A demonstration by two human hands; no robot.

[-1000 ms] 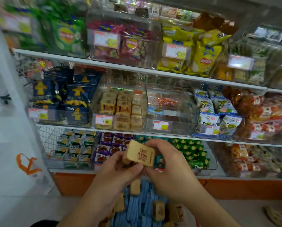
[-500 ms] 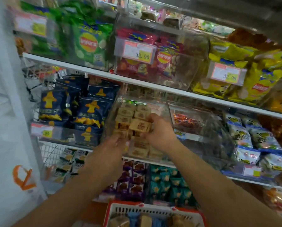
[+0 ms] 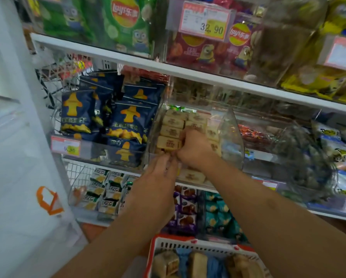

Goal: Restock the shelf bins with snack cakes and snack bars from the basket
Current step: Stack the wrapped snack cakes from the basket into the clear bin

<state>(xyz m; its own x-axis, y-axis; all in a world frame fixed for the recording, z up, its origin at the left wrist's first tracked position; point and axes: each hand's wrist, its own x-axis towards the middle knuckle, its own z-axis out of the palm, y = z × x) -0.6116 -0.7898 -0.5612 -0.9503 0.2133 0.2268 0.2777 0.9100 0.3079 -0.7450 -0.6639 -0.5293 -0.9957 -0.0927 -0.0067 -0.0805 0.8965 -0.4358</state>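
A clear shelf bin (image 3: 231,135) on the middle shelf holds rows of tan wrapped snack cakes (image 3: 171,125). My right hand (image 3: 196,150) reaches into the bin from the front, its fingers curled down over a snack cake in the front row, which it mostly hides. My left hand (image 3: 158,178) lies just below and left of it, fingers straight, their tips touching the bin's front wall. At the bottom edge stands the red-and-white basket (image 3: 190,242) with more tan snack cakes (image 3: 166,262) and blue snack bars (image 3: 214,265).
Dark blue snack bags (image 3: 126,121) fill the bin to the left. A nearly empty clear bin (image 3: 268,137) sits to the right. Chip bags (image 3: 126,21) crowd the shelf above. Small wrapped snacks (image 3: 186,209) line the shelf below. A white panel (image 3: 17,177) closes the left side.
I leaned closer to the shelf. My right hand carried the cake from over the basket up into the bin and pushed down among the front rows; my left hand rose to the bin's front.
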